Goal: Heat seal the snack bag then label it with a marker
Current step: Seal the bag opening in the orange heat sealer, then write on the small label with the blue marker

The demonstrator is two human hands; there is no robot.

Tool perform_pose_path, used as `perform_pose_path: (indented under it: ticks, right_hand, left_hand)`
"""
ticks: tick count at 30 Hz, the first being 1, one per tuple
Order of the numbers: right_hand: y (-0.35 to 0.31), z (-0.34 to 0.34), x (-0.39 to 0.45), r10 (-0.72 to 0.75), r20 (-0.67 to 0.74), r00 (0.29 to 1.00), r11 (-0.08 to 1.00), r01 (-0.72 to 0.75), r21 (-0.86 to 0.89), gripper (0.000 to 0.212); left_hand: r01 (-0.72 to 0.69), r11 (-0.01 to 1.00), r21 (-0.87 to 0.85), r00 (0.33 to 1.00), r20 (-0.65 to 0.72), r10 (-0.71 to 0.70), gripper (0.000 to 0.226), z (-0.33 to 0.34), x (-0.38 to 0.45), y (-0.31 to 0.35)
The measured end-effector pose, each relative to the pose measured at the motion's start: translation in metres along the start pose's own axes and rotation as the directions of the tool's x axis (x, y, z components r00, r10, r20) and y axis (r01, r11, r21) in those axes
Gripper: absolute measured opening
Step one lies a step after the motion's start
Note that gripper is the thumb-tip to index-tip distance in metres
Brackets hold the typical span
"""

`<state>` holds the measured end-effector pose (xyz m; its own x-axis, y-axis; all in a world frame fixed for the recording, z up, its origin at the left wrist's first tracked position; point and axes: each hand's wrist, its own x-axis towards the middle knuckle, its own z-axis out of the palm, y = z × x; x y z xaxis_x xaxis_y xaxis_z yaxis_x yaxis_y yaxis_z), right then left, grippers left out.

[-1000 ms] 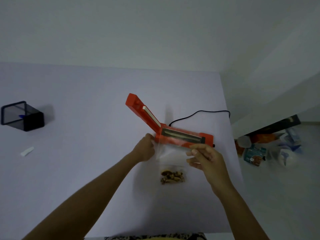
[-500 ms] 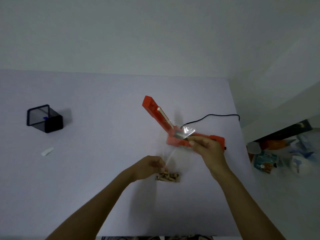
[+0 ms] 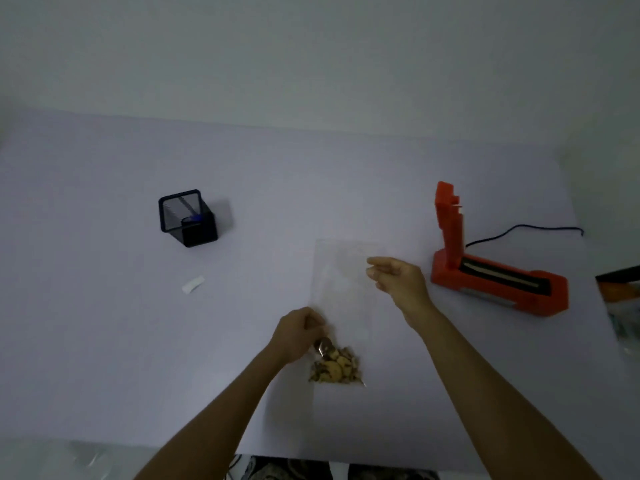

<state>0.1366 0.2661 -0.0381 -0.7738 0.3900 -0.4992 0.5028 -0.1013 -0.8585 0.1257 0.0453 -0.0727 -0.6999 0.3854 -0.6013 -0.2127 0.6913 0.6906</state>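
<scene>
A clear snack bag lies flat on the white table, with brown snack pieces at its near end. My left hand grips the bag's left edge just above the snacks. My right hand hovers at the bag's upper right corner, fingers loosely pinched, holding nothing that I can see. The orange heat sealer stands to the right with its lid raised upright. A black mesh pen holder at the left holds a blue-tipped marker.
A small white strip lies left of the bag. The sealer's black cord runs toward the table's right edge. Packages sit on the floor past that edge. The table's near edge runs just below my forearms.
The bag has come away from the sealer and now lies flat on the table to its left. My right hand has let go of the bag's top. The view has swung left.
</scene>
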Motion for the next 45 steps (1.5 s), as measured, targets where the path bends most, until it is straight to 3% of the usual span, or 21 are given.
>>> perform_pose_path:
  ticks: [6,9,11,13,15,17,19,23,26,28,30,32,34,36,39,41,45]
  right_hand:
    - [0.011,0.036,0.036,-0.042,-0.159,0.986,0.996,0.028,-0.087,0.029]
    - [0.017,0.047,0.031,-0.127,-0.269,0.955,0.959,0.048,-0.28,0.035]
    - [0.024,0.056,0.018,-0.237,-0.28,0.93,0.896,0.098,-0.433,0.035]
    - [0.037,0.063,0.003,-0.34,-0.177,0.924,0.801,0.186,-0.569,0.033]
    - [0.055,0.067,-0.007,-0.403,-0.001,0.915,0.65,0.285,-0.705,0.035]
    - [0.072,0.066,-0.008,-0.395,0.148,0.907,0.486,0.343,-0.804,0.044]
    - [0.081,0.063,-0.006,-0.362,0.212,0.908,0.393,0.354,-0.849,0.051]
    - [0.08,0.059,-0.001,-0.359,0.268,0.894,0.257,0.371,-0.892,0.065]
    - [0.063,0.078,0.004,-0.409,0.195,0.891,0.348,0.35,-0.87,0.051]
    - [0.036,0.111,0.008,-0.418,0.148,0.896,0.532,0.374,-0.76,0.04]
    - [0.0,0.153,0.014,-0.432,0.185,0.883,0.63,0.442,-0.639,0.039]
    - [-0.035,0.197,0.023,-0.507,0.258,0.822,0.612,0.554,-0.564,0.036]
    - [-0.065,0.235,0.033,-0.546,0.32,0.774,0.572,0.624,-0.532,0.035]
    - [-0.085,0.264,0.04,-0.502,0.368,0.782,0.555,0.618,-0.557,0.038]
    - [-0.094,0.286,0.047,-0.399,0.387,0.832,0.533,0.553,-0.64,0.041]
    - [-0.092,0.293,0.049,-0.372,0.372,0.85,0.521,0.523,-0.674,0.035]
    - [-0.089,0.3,0.046,-0.411,0.35,0.842,0.525,0.532,-0.664,0.02]
  left_hand:
    - [-0.093,0.994,0.057,0.986,-0.13,0.1,0.056,-0.017,0.022,-0.009]
    - [-0.171,0.953,0.251,0.953,-0.204,0.224,0.073,-0.016,0.02,-0.014]
    - [-0.261,0.869,0.42,0.903,-0.211,0.373,0.078,-0.019,0.022,-0.02]
    - [-0.387,0.709,0.59,0.821,-0.13,0.556,0.065,-0.021,0.028,-0.029]
    - [-0.456,0.555,0.696,0.777,0.008,0.629,0.05,-0.025,0.034,-0.038]
    - [-0.479,0.472,0.74,0.756,0.074,0.651,0.043,-0.027,0.039,-0.045]
    - [-0.481,0.443,0.756,0.738,0.077,0.67,0.041,-0.029,0.04,-0.049]
    - [-0.487,0.449,0.749,0.745,0.088,0.662,0.04,-0.03,0.039,-0.047]
    - [-0.48,0.495,0.725,0.746,0.04,0.665,0.04,-0.039,0.037,-0.039]
    - [-0.436,0.591,0.679,0.729,-0.119,0.675,0.04,-0.057,0.033,-0.033]
    - [-0.364,0.696,0.619,0.672,-0.343,0.656,0.037,-0.087,0.028,-0.028]
    - [-0.264,0.772,0.578,0.592,-0.535,0.602,0.042,-0.124,0.024,-0.026]
    - [-0.15,0.817,0.557,0.543,-0.644,0.539,0.047,-0.163,0.022,-0.029]
    - [-0.039,0.845,0.534,0.571,-0.682,0.457,0.05,-0.195,0.025,-0.039]
    - [0.063,0.847,0.528,0.682,-0.642,0.349,0.049,-0.219,0.033,-0.06]
    - [0.066,0.839,0.54,0.732,-0.598,0.327,0.05,-0.223,0.038,-0.07]
    - [0.008,0.823,0.568,0.744,-0.554,0.374,0.055,-0.222,0.04,-0.078]
